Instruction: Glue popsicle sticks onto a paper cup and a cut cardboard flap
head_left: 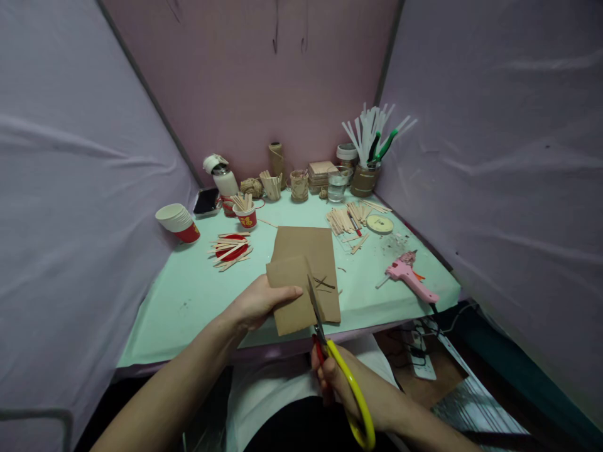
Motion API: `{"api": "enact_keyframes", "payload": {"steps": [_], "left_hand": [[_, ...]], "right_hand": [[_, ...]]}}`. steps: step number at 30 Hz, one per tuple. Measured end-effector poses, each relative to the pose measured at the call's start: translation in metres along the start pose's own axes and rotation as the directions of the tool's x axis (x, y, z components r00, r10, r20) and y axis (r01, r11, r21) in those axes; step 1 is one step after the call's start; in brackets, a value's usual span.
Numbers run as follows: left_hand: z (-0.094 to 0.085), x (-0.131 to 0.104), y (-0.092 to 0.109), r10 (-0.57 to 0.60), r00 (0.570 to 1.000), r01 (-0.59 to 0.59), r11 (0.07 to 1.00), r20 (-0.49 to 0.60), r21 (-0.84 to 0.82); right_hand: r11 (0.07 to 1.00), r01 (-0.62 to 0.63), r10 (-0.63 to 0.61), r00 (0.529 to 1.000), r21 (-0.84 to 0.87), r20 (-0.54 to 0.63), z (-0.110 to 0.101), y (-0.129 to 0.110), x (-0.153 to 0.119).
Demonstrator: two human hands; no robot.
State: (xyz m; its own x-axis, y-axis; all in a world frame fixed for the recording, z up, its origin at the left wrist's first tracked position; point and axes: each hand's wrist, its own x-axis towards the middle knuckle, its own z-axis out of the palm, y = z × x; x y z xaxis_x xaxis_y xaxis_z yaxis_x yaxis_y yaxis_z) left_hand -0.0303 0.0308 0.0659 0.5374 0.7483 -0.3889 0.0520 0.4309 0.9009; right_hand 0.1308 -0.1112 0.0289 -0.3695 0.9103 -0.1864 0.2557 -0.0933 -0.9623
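Note:
My left hand (260,302) grips a piece of brown cardboard (293,307) by its left side, thumb on top. In my right hand (340,373) is a pair of scissors (354,392) with yellow and red handles. The scissor blades lie along the right edge of the held cardboard; whether they bite into it is hard to tell. Beneath it, a larger cardboard sheet (306,242) lies flat on the table, with a few thin dark strips (325,284) on it.
A pink glue gun (409,279) rests at the right. Wooden sticks (342,221) and a round yellow lid (379,224) lie behind it. Further left are more sticks on a red dish (232,248) and stacked paper cups (179,223). Jars, twine and a glass (337,188) line the back.

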Motion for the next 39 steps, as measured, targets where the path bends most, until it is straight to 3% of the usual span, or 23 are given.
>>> {"api": "enact_keyframes", "payload": {"steps": [4,12,19,31,36,39], "left_hand": [[-0.001,0.0,0.001,-0.012,1.0,0.013,0.999,0.028,-0.031],[0.001,0.0,-0.002,0.005,1.0,-0.005,1.0,-0.005,-0.023],[0.005,0.001,0.001,0.0,1.0,-0.001,1.0,-0.03,-0.023],[0.008,0.002,0.001,0.012,0.999,-0.013,0.999,-0.043,-0.034],[0.009,0.002,0.0,0.008,0.999,-0.01,0.999,-0.05,-0.037],[0.007,0.004,0.001,-0.029,0.997,0.027,0.999,-0.066,-0.033]], "right_hand": [[1.0,0.029,-0.029,0.999,-0.008,-0.034,0.001,-0.003,0.003],[0.998,-0.058,0.055,0.996,-0.033,-0.077,0.008,0.004,0.009],[0.963,0.011,-0.069,0.976,-0.269,-0.207,0.003,-0.008,0.006],[0.975,-0.083,0.018,0.954,-0.206,-0.3,0.01,0.0,0.009],[0.99,0.017,-0.058,0.952,-0.139,-0.301,0.007,-0.001,0.013],[0.99,0.008,-0.054,0.944,-0.139,-0.325,0.006,0.0,0.014]]}}
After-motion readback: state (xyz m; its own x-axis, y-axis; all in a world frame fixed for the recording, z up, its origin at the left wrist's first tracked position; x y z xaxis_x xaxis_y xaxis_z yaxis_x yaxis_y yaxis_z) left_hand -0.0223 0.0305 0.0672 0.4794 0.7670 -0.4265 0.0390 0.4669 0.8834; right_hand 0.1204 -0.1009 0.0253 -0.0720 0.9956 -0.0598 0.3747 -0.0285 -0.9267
